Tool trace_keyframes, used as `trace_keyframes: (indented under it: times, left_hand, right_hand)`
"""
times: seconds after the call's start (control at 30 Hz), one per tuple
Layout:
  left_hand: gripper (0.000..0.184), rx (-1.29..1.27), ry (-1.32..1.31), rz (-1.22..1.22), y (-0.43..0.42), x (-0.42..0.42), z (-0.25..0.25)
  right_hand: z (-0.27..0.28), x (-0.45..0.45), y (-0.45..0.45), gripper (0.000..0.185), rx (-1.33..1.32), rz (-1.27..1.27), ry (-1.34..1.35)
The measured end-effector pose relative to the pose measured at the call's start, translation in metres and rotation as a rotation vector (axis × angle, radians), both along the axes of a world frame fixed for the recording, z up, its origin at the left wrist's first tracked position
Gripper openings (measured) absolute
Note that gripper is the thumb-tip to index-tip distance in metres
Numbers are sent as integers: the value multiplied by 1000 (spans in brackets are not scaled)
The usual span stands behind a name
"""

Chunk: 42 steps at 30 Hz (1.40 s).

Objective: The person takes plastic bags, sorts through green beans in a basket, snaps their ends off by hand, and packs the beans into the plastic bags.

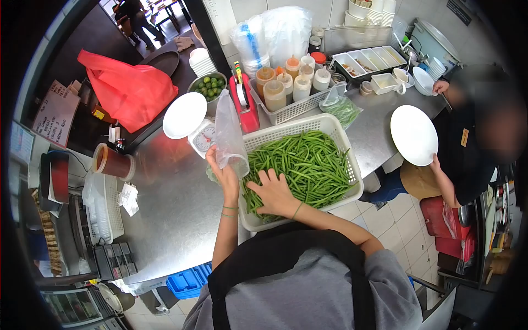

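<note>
A clear plastic bag stands upright at the left edge of the basket, gripped in my left hand. My right hand lies palm down on a heap of green beans, its fingers spread and touching them. I cannot see whether any beans are caught under the palm. The beans fill a white plastic basket at the counter's front edge. Just behind the bag is a dial kitchen scale with a white plate on top.
Behind the basket stand a crate of sauce bottles, a red tape dispenser and a bowl of green limes. A red plastic bag sits at the left. On the right, a co-worker holds a white oval plate.
</note>
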State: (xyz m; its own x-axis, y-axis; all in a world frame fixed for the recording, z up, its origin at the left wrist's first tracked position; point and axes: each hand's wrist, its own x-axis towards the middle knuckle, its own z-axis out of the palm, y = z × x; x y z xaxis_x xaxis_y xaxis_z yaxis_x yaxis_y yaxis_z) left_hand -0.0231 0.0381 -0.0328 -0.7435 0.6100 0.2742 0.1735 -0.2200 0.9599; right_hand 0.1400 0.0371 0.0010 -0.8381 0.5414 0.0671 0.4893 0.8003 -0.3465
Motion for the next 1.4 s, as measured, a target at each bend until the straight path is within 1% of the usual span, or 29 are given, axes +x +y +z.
trace_keyframes:
  times: [0.1, 0.13, 0.23, 0.27, 0.37, 0.4, 0.5, 0.53, 0.63, 0.73, 0.83, 0.87, 0.97, 1.0, 1.1, 1.13, 1.23, 1.27, 1.3, 1.37, 1.4]
  left_hand:
    - [30, -18, 9, -12, 0, 5, 11]
    - [29, 9, -26, -15, 1, 2, 7]
    - [29, 87, -128, -2, 1, -4, -3]
    - [30, 111, -159, 17, 2, -4, -4]
    - [32, 148, -255, 37, 2, -1, 0]
    - [32, 154, -286, 37, 2, -1, 1]
    - [34, 180, -271, 42, 5, -9, -13]
    - [34, 174, -291, 45, 5, -9, -13]
    - [32, 153, -323, 57, 4, -9, -13]
    - [30, 150, -304, 58, 4, -5, -9]
    - [28, 166, -292, 40, 5, -1, -1]
    - [27, 166, -285, 35, 5, -1, 0]
    - [27, 130, -217, 29, 1, -4, -7]
    - [27, 119, -184, 25, 2, -5, -7]
    - [27, 123, -192, 11, 2, -2, -4]
    - [27, 121, -198, 15, 2, -3, -3]
    - [28, 99, -179, 25, 3, -5, -11]
    - [29, 87, -146, 25, 3, -11, -22]
    - [30, 81, -112, 23, 5, -15, -27]
    - [33, 94, -128, 48, 3, -11, -21]
    - [34, 102, -134, 44, 2, -7, -16]
  right_hand:
    - [-3, 0, 14, 63, -97, -12, 45]
    - [1, 0, 19, 53, -182, -13, 48]
    - [10, 0, 39, 46, -359, 9, 105]
    - [16, 1, 45, 40, -364, 7, 99]
    - [37, 6, 62, 39, -428, 12, 74]
    - [46, 7, 65, 37, -419, 10, 64]
    - [72, 11, 67, 38, -324, 36, 106]
    - [82, 12, 64, 44, -235, 23, 124]
    - [96, 12, 58, 52, -49, -26, 37]
    - [71, 8, 62, 56, -27, 16, -74]
    - [72, 18, 73, 61, -263, 90, -144]
    - [67, 24, 78, 63, -245, 115, -7]
    - [76, 40, 92, 63, -183, 40, 265]
    - [78, 46, 95, 60, -150, -30, 307]
    - [90, 68, 90, 58, -131, -184, 42]
    - [98, 70, 86, 67, -251, -206, -161]
    - [64, 67, 63, 81, -87, -82, -127]
    - [48, 58, 57, 96, -120, -76, -165]
    - [38, 48, 51, 105, -109, -68, -192]
    - [8, 28, 39, 110, -18, -81, -127]
    - [-1, 16, 36, 111, 46, -116, -156]
